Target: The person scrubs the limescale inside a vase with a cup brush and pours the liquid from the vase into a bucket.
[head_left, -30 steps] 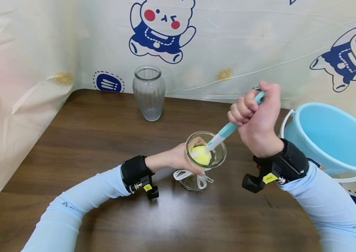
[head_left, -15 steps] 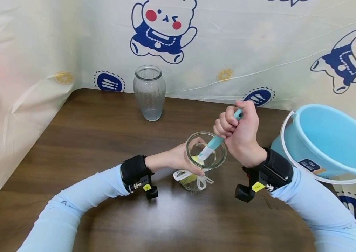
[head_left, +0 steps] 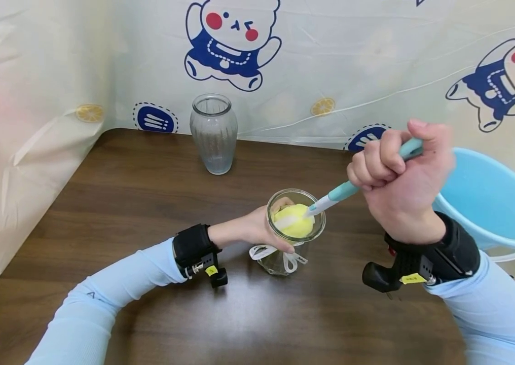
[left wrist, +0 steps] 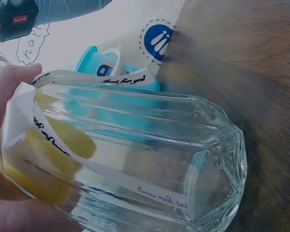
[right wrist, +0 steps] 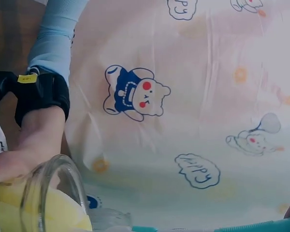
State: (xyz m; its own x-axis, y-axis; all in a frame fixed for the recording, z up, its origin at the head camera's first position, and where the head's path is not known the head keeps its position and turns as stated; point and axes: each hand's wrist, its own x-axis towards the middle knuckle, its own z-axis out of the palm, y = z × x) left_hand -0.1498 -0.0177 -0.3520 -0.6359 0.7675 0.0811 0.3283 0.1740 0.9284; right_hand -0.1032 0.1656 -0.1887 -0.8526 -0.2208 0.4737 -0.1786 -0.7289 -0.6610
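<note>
My left hand grips a clear glass vase round its neck, with the mouth tipped up towards me. A white ribbon printed with black letters is tied about the neck. In my right hand I hold a sponge bottle brush by its teal handle, fingers curled round it and thumb near its end. The brush's yellow sponge head sits just inside the vase's mouth. Through the glass, the left wrist view shows the sponge near the neck, away from the base.
A second ribbed glass vase stands upright at the back of the brown wooden table. At the right is a light blue bucket, partly hidden behind my right hand and wrist. A patterned sheet hangs behind the table.
The sponge head went deeper into the vase half a second ago and is now back up at the mouth. My right hand dipped, then rose to the right. The left hand stays put.
</note>
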